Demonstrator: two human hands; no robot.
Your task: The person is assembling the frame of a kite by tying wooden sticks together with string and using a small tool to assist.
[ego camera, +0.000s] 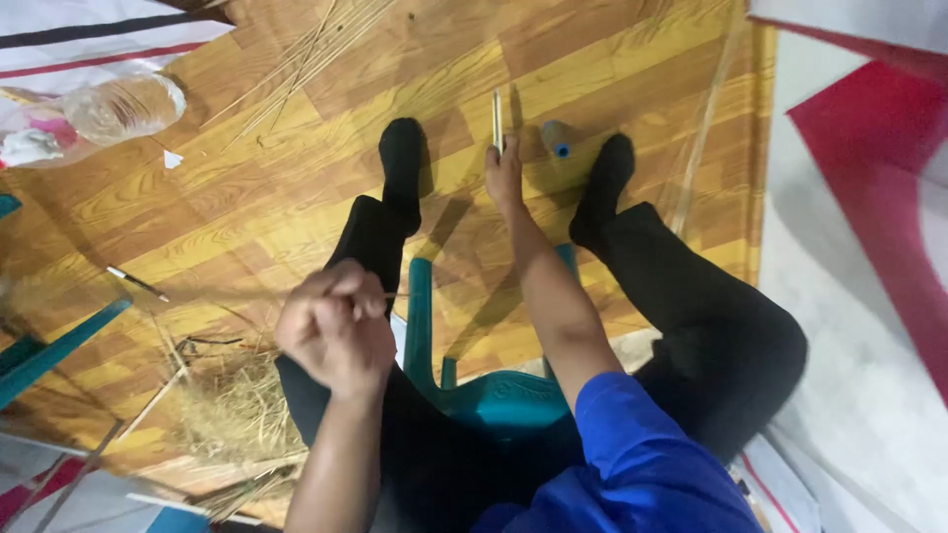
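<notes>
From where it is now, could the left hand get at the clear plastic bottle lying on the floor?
Probably not without leaning. The left hand is fisted near the knee, while the plastic bottle lies well off to the side on the wooden floor. Nothing lies between them; the distance looks like the only obstacle.

The left hand (338, 331) is closed in a blurred fist, its contents hidden. The plastic bottle (118, 109) blurs towards the left edge.
</notes>
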